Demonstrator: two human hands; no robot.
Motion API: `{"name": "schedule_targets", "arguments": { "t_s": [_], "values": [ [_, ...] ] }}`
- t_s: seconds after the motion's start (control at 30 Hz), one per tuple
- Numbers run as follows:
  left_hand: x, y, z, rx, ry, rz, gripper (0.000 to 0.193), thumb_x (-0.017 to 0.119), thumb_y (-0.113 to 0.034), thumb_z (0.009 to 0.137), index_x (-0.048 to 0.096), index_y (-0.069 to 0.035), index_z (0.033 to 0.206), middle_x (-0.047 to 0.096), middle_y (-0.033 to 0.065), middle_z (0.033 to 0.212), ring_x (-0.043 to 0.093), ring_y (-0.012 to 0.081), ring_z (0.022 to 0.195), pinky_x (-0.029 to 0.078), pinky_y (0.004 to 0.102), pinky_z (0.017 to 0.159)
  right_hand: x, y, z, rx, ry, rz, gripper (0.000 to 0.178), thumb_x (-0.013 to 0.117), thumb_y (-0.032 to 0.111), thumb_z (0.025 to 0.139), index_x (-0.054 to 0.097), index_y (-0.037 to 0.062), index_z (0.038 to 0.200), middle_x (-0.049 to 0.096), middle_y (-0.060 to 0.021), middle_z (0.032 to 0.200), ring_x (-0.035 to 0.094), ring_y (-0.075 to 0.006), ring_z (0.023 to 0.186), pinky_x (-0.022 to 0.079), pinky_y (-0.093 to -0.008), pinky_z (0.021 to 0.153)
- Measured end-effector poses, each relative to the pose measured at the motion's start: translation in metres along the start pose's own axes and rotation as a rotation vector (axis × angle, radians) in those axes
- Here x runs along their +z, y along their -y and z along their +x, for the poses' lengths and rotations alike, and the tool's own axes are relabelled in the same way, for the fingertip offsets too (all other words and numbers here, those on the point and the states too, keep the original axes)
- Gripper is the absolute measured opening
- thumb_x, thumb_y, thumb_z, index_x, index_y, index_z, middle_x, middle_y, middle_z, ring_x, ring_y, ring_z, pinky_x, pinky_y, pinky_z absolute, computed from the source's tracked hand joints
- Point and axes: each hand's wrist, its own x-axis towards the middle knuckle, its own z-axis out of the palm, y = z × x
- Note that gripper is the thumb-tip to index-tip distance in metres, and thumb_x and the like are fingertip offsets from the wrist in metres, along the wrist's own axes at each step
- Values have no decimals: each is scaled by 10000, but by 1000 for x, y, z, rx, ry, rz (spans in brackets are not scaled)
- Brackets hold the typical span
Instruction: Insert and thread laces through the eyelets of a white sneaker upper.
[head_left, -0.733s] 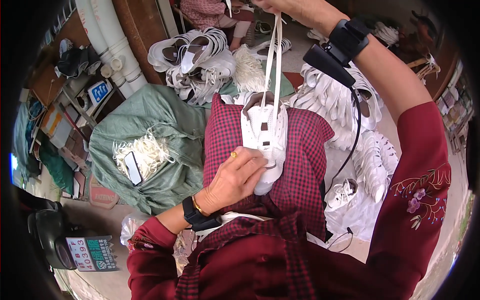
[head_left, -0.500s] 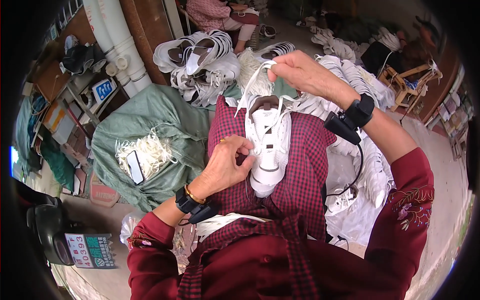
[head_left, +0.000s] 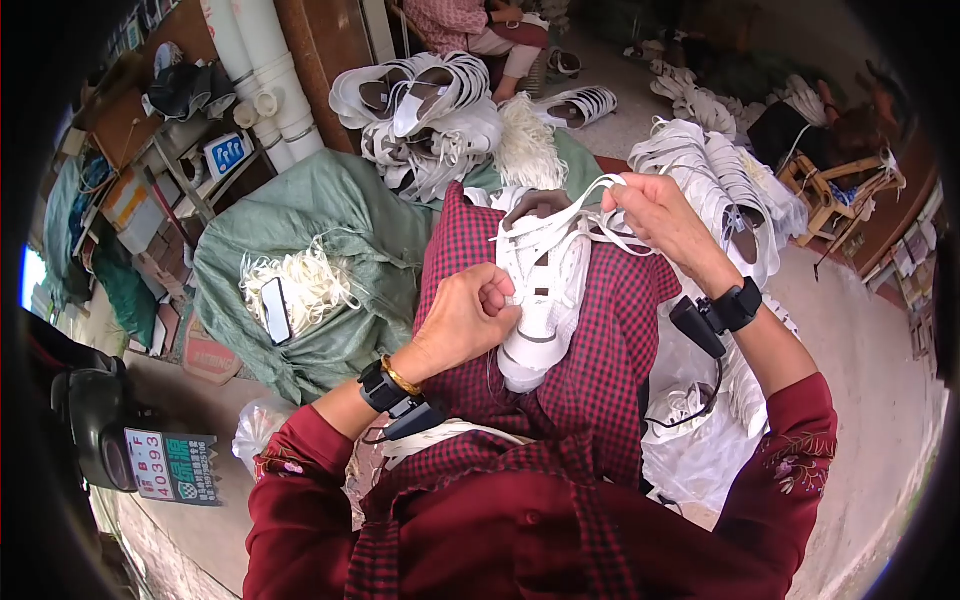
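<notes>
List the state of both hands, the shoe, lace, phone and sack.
Left hand: fingers curled beside the white shoe, grip unclear
Right hand: pinching the white lace
White lace: slack
White shoe: on the checked apron, toe toward wearer
Phone: lying on tangled laces
Green sack: rumpled

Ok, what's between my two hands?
In the head view: the white shoe on your checked apron, plus white lace running from it to your right hand.

White shoe [head_left: 545,325] on your checked apron [head_left: 622,310], toe toward you
You see its upper face-up, brownish lining at the opening; the flat white lace [head_left: 548,222] crosses near the collar and arches loosely to your right.
</notes>
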Motion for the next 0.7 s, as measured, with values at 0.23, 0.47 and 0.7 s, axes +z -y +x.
{"name": "schedule_targets", "arguments": {
  "t_s": [0.23, 0.47, 0.7],
  "values": [
    [6, 0, -1, -20, 7, -107, 137, 757, -63, 823, 639, -22, 879, 628, -10, 765, 581, 38, 678, 491, 223, 598, 23, -3, -7, -87, 139, -27, 331, 517, 257, 973, 694, -7, 882, 568, 26, 712, 457, -57, 651, 378, -255, 594],
    [3, -1, -3, 36, 5, 43, 161, 759, -67, 811, 622, -24, 884, 594, -9, 778, 555, 54, 664, 476, 228, 606, 47, -23, -4, -255, 117, -101, 329, 521, 246, 951, 711, -15, 889, 608, -24, 709, 557, -132, 667, 454, -309, 647],
    [14, -5, -5, 184, -125, 38, 148, 704, -47, 813, 616, -10, 926, 595, 23, 797, 578, 92, 686, 493, 256, 629, 46, -45, 5, 42, 254, 323, 282, 526, 242, 1029, 654, 24, 904, 394, 103, 610, 293, -5, 502, 231, -213, 459]
  ]
}}
